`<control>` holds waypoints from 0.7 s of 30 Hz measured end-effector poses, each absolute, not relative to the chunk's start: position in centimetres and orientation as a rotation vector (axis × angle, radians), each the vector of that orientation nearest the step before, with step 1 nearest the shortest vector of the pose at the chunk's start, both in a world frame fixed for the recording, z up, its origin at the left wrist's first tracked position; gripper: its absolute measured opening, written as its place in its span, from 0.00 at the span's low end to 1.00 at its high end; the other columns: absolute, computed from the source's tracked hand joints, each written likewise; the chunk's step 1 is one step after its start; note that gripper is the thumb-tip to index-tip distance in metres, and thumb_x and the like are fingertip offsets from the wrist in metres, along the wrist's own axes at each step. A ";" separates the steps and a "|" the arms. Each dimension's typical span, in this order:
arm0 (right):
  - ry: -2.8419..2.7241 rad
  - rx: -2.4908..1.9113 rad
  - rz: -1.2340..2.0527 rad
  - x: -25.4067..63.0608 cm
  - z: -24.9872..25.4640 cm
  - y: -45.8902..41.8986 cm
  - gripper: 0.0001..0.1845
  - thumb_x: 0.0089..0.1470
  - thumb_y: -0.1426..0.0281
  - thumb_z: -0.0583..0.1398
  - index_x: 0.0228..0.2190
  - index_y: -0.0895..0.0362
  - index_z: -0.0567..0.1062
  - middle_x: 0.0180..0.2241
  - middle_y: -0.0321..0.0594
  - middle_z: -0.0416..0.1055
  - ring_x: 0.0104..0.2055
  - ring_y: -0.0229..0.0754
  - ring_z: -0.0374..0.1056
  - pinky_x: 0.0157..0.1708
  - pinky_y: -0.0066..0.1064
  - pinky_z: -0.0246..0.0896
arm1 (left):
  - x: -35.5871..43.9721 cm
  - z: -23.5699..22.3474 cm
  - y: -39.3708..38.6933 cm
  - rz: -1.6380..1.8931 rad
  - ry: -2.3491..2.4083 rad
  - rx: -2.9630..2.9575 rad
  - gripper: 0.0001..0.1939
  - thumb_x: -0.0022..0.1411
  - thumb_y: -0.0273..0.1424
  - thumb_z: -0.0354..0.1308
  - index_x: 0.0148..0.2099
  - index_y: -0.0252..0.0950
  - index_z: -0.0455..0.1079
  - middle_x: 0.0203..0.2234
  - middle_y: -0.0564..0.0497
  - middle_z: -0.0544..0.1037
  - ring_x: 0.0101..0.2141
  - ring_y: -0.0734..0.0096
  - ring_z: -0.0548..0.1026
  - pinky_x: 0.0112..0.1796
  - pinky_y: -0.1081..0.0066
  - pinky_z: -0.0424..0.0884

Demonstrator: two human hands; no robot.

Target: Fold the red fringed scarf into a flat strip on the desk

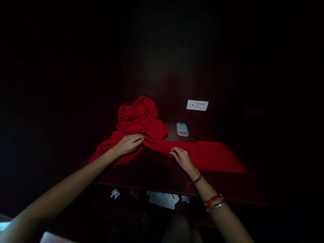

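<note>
A long red cloth [210, 153] lies across the dark table [157, 173]. Its left part is a crumpled heap, and its right part is spread fairly flat. My left hand [129, 143], with a ring on one finger, is closed on the cloth at the front of the heap, fingertips pressed together. To the right, my right hand [181, 157] has its fingers bent and pinched at the near edge of the cloth, where it narrows into folds. Between the two hands the cloth runs as a gathered strip. The undersides of my fingers are hidden.
Behind the cloth, a phone [182, 129] lies on the table near the wall. A white socket plate [197, 105] is on the wall. Below the table's front edge, papers [160, 199] and small white scraps [115, 193] show. The surroundings are very dark.
</note>
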State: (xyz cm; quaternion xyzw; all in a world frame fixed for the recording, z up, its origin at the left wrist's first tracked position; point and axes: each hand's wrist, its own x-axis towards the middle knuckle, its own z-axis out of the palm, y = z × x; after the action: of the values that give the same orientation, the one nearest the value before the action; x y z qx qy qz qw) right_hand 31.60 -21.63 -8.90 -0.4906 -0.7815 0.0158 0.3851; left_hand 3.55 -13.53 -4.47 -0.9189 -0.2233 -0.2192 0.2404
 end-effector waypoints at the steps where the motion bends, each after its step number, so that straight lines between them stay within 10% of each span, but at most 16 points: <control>1: -2.020 -1.244 0.031 31.6 -8.8 -21.7 0.07 0.53 0.69 0.51 0.29 0.57 0.68 0.29 0.40 0.69 0.32 0.37 0.64 0.34 0.27 0.58 | 3.6 -4.3 -13.8 -0.620 -0.625 -2.512 0.13 0.60 0.26 0.41 0.41 0.35 0.65 0.41 0.47 0.70 0.41 0.70 0.68 0.41 0.68 0.66; 21: -2.526 -1.408 -0.363 30.9 -8.7 -25.9 0.10 0.51 0.79 0.50 0.32 0.59 0.69 0.31 0.42 0.67 0.34 0.40 0.62 0.35 0.29 0.56 | 3.0 -7.0 -18.1 -0.325 -1.158 -2.430 0.11 0.50 0.21 0.46 0.37 0.33 0.64 0.35 0.41 0.66 0.36 0.61 0.66 0.37 0.64 0.63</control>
State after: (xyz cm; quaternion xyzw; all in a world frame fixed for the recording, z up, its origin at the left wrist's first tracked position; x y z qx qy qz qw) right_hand 30.91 -25.86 -8.69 -0.4800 -0.8611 -0.1236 0.1130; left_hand 3.05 -18.12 -7.01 -0.8756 -0.4172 -0.1169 0.2136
